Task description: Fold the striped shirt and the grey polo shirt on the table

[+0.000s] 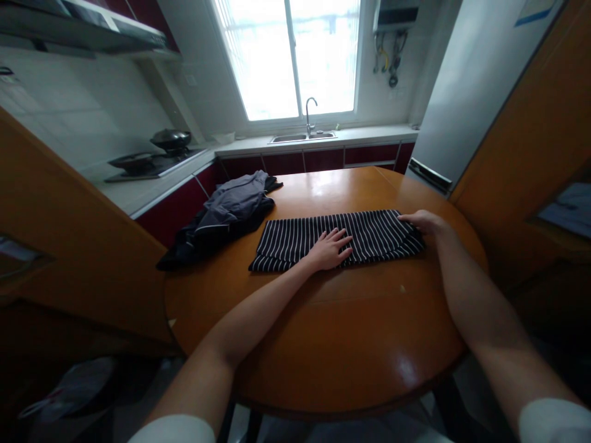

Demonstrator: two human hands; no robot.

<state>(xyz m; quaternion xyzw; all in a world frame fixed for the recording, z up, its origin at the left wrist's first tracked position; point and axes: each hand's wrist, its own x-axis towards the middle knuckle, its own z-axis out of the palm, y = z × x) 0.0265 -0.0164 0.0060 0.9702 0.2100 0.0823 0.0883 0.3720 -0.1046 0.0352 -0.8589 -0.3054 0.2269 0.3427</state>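
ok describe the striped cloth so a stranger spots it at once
On the wooden table, a folded cloth lies under the left hand, its right end at the right hand. Even white stripes on black set it apart from the dark clothing near its left end.

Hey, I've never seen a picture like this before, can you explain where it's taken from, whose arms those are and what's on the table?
There is no machine here: a camera on a person's head looks forward and down, so the two bare arms are the wearer's own. On the wooden table lies a folded striped cloth, black with white lines. The left hand rests on it with fingers spread. The right hand touches its right end; whether it grips is hard to tell. Beyond the left arm is a heap of dark clothing. Behind the table are a sink and a window.
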